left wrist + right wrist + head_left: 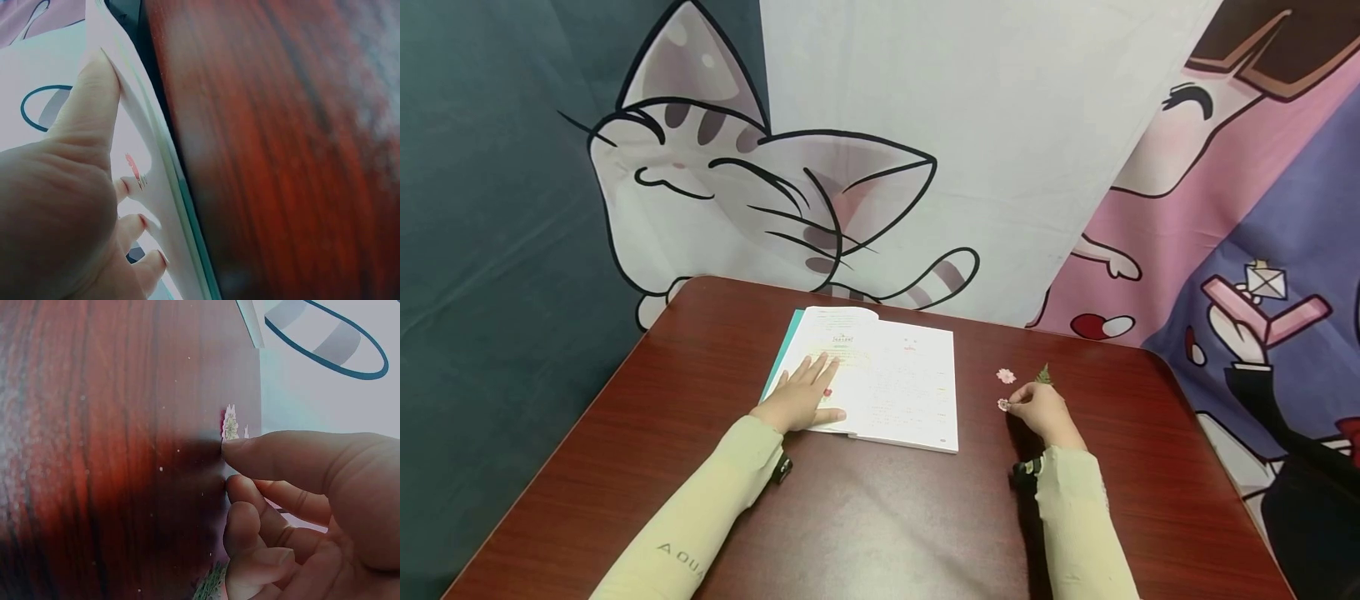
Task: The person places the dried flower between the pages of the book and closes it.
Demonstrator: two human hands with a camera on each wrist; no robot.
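While the left hand (799, 398) rests on the open book (910, 383), fingers spread, the right hand (1041, 410) has curled fingers at a pale flower (1002, 405) right of the book, can't tell if clamped. Pink flower (1006, 377) and green leaf (1044, 375) are that side too.

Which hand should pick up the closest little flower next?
Probably the right hand: its thumb is right at that little flower, while the left hand lies spread on the open book, farther away.

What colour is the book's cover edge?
The cover edge is teal, clearest in the head view.
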